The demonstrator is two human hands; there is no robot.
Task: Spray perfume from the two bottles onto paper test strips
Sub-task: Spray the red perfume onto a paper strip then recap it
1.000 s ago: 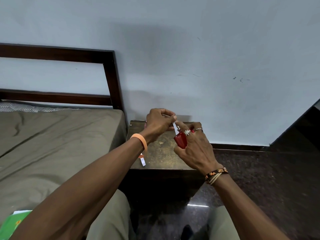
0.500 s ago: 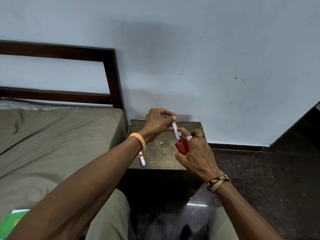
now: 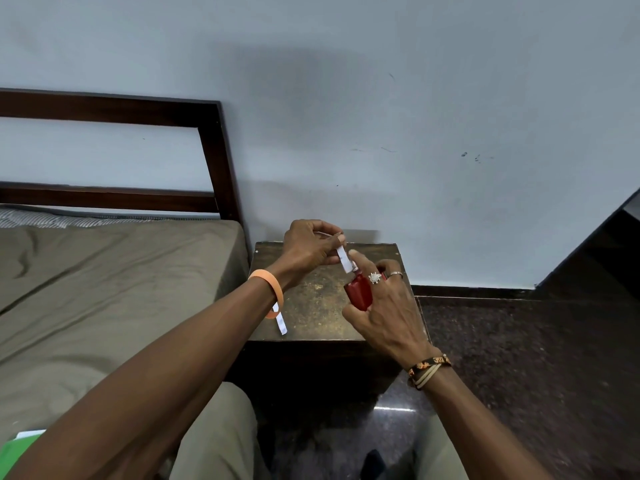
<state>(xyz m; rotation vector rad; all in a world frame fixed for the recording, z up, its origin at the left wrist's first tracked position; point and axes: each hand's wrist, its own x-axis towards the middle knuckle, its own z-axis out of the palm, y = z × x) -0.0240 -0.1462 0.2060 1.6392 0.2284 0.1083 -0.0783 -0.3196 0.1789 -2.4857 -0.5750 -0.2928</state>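
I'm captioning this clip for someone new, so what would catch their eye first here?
The red perfume bottle gripped in the right hand, above the small dark table against the wall. The left hand pinches a white paper strip right at its nozzle. A second strip lies near the table's front left edge.

right hand [image 3: 388,306] gripping red bottle [image 3: 358,292], left hand [image 3: 308,247] pinching strip [image 3: 343,259]

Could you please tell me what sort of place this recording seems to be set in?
Most likely a bedroom: a bed with a dark wooden headboard stands against a plain wall, and a small bedside table sits beside it on a dark polished floor.
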